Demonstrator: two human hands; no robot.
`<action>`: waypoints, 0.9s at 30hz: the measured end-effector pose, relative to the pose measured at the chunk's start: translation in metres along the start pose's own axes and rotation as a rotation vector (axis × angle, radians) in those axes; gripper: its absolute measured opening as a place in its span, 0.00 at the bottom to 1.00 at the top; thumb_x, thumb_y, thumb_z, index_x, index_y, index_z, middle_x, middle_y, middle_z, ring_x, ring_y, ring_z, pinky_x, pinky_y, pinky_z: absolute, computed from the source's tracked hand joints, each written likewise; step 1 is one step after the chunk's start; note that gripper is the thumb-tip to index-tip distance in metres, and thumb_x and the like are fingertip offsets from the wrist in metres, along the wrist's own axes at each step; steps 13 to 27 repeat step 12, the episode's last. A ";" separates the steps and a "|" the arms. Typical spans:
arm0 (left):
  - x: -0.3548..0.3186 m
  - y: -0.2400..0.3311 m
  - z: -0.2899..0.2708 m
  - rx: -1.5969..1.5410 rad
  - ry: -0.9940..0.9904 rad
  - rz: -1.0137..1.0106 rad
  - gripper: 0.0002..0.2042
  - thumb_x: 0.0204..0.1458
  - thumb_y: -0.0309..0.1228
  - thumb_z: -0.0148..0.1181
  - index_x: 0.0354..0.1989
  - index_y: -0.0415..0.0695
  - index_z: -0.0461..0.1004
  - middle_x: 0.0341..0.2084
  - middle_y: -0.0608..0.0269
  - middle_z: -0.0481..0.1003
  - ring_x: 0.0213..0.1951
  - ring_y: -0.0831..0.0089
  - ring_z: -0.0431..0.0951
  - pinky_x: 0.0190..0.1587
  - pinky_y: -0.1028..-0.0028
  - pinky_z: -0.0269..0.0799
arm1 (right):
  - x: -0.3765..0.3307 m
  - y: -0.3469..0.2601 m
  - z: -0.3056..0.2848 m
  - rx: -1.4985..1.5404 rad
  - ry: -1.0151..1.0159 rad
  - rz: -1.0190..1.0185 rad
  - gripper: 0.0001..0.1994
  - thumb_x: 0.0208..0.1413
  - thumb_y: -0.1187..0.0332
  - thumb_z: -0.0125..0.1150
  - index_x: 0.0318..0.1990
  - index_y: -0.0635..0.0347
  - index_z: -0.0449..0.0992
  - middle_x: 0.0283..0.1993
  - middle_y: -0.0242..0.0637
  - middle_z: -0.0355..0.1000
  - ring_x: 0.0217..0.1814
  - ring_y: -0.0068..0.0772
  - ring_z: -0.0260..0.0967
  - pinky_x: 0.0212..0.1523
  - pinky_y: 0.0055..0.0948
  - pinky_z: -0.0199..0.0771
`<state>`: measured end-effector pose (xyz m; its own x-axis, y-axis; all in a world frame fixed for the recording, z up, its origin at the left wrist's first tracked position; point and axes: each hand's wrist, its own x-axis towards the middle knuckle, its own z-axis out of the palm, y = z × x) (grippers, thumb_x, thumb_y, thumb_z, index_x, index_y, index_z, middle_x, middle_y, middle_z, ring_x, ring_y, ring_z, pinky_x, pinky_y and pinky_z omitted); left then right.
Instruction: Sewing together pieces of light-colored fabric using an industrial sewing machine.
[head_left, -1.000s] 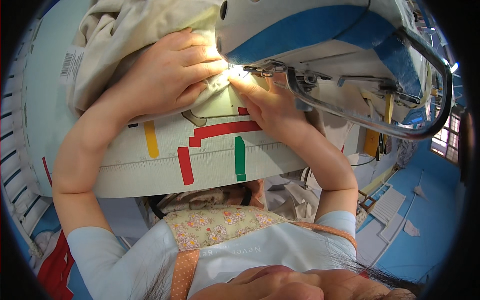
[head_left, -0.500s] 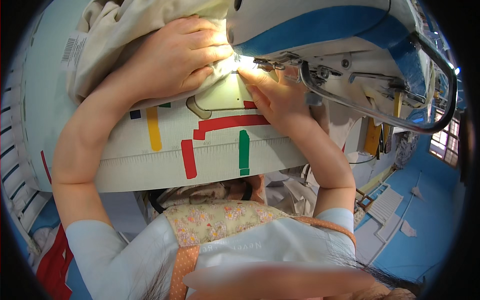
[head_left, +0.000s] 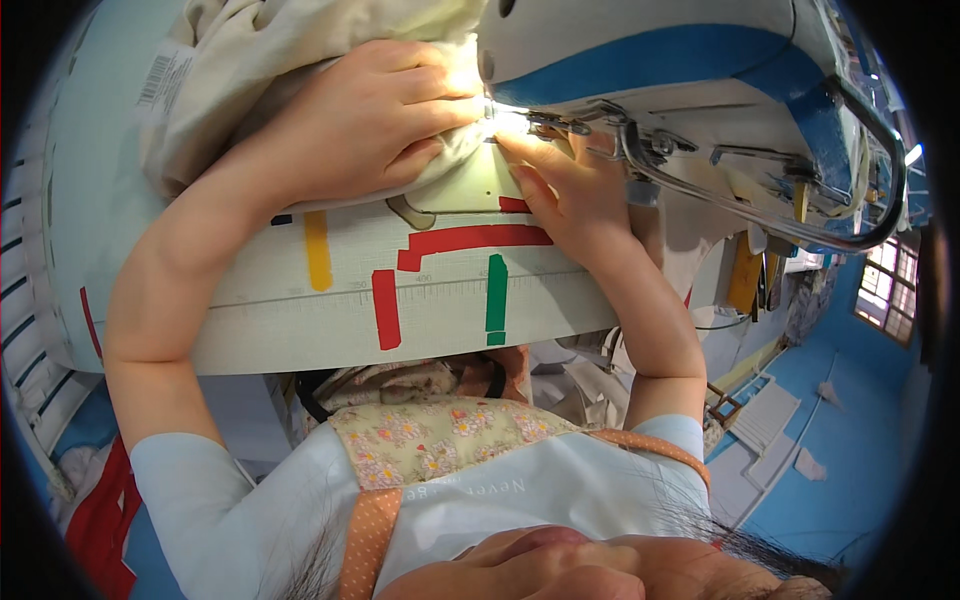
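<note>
A beige cloth lies bunched on the sewing machine's bed, with a white printed label at its left edge. My left hand rests flat on the cloth, its fingers stretched towards the lit needle area. On the other side of the presser foot, my right hand sits low on the bed. Its thumb and forefinger are apart, the forefinger reaching to the foot; the other fingers are partly hidden behind machine parts. Glare hides the needle point and the cloth's edge there. The sewing machine's head is white and blue.
Red tape, yellow tape and green tape mark the pale table with its printed ruler. A bent metal bar juts from the machine's right side. Pale cloth hangs beyond my right wrist. A yellow-handled tool stands farther right.
The view has shifted slightly, so the machine and table sit a little differently in the picture. Both hands keep nearly the same place beside the presser foot.
</note>
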<state>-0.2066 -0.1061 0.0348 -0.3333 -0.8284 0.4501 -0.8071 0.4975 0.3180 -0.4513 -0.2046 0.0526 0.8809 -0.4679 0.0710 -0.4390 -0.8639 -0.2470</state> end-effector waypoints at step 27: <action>0.000 -0.001 -0.007 -0.039 -0.083 -0.115 0.17 0.50 0.32 0.64 0.50 0.47 0.79 0.51 0.60 0.77 0.58 0.61 0.72 0.63 0.62 0.64 | -0.046 0.126 0.021 0.494 0.005 0.491 0.21 0.59 0.69 0.64 0.61 0.48 0.76 0.55 0.40 0.79 0.57 0.37 0.78 0.59 0.36 0.75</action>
